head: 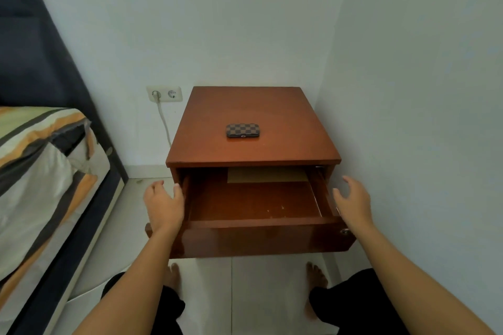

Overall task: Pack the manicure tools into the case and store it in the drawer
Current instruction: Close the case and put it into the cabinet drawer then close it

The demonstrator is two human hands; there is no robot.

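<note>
A small checkered brown manicure case (pixel 242 130) lies closed on the middle of the wooden nightstand top (pixel 285 128). Below it the drawer (pixel 261 236) stands pulled out; its inside shows a bare wood floor and a tan sheet (pixel 268 174) at the back. My left hand (pixel 163 205) hovers at the drawer's left side, thumb close to the side wall, fingers apart and holding nothing. My right hand (pixel 353 202) hovers at the drawer's right side, fingers spread and empty. No loose tools are visible.
A bed with striped bedding (pixel 40 171) lies close on the left. A wall socket with a white cable (pixel 163 95) sits left of the nightstand. White walls stand behind and to the right. My bare feet (pixel 315 276) rest on the tiled floor under the drawer.
</note>
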